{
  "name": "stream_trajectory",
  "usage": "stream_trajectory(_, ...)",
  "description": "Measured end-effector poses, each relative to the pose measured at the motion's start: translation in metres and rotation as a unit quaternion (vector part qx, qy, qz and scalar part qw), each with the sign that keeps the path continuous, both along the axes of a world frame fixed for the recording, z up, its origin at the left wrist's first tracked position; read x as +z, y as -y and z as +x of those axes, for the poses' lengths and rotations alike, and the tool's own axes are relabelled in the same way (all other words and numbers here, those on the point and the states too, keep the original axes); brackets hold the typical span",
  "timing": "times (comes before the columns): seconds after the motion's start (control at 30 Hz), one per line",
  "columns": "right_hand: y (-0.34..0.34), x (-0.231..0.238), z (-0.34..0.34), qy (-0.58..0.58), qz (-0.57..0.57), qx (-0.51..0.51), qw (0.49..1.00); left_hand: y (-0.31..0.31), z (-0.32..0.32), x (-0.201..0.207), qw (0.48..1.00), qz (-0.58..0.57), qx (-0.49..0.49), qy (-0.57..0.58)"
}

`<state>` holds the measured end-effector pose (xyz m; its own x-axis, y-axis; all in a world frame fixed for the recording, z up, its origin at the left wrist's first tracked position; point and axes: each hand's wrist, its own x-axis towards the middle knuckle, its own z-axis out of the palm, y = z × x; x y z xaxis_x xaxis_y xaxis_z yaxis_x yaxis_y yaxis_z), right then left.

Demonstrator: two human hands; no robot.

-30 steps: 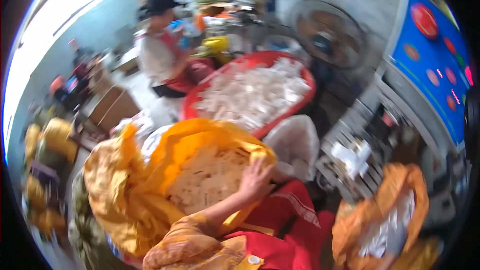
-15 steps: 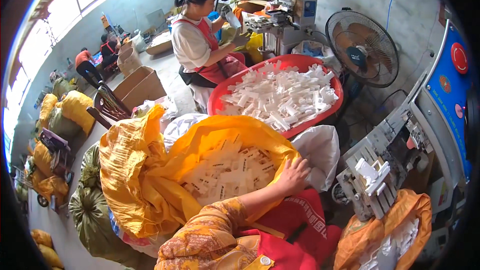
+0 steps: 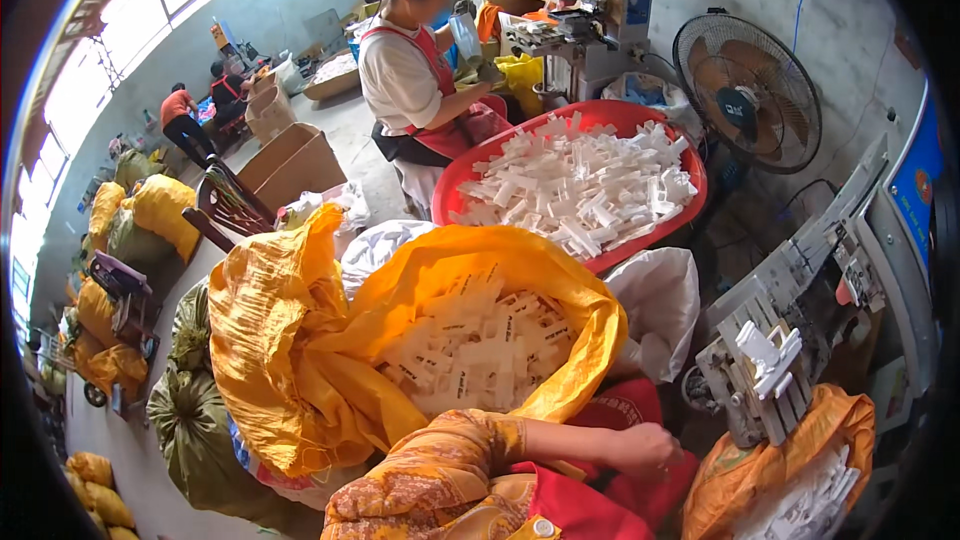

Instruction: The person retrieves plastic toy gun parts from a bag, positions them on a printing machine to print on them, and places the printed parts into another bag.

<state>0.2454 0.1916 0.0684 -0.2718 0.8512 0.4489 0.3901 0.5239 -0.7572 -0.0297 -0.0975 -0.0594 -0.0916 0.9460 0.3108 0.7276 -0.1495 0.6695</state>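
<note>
Large yellow-orange woven plastic sack: mouth wide open in front of the person, rim now untouched. Red oval plastic tub, heaped with white pieces, stands just beyond it. Orange woven plastic sack at lower right, also holding white pieces. Red cloth apron spans the lap. Change: half a second ago the left hand lay on the yellow sack's rim; now it is over the apron, near the orange sack. Fingers curled; cannot tell whether they hold anything. Right hand out of view. Flat white plastic strips with dark print lie inside the yellow sack, left uncovered by the hand's shift.
</note>
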Motion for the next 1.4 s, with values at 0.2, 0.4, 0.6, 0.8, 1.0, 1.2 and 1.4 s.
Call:
stream_trajectory(0.2,0.007,0.019,-0.002,0.306,0.095,-0.076,0.944,-0.032,0.030,0.016,0.992,0.040,-0.109,0.052)
stream_trajectory(0.4,0.044,0.025,-0.024,0.077,-0.126,0.144,0.978,-0.052,0.047,0.041,0.986,0.090,-0.060,0.125)
stream_trajectory(0.6,0.087,-0.035,-0.069,-0.073,-0.282,0.190,0.938,-0.049,0.041,0.065,0.959,0.260,-0.095,0.055)
stream_trajectory(0.8,0.094,-0.089,-0.088,-0.152,-0.491,0.218,0.830,-0.028,0.025,0.061,0.960,0.195,-0.054,0.192)
stream_trajectory(1.0,0.103,-0.107,-0.098,-0.169,-0.652,0.235,0.701,-0.017,0.000,0.052,0.898,0.110,0.037,0.424)
stream_trajectory(1.2,0.156,-0.045,-0.099,-0.086,-0.389,0.297,0.868,-0.010,-0.007,0.052,0.770,0.048,0.054,0.634)
stream_trajectory(1.4,0.174,-0.036,-0.119,0.054,-0.037,0.271,0.960,-0.004,-0.018,0.053,0.770,0.082,0.097,0.625)
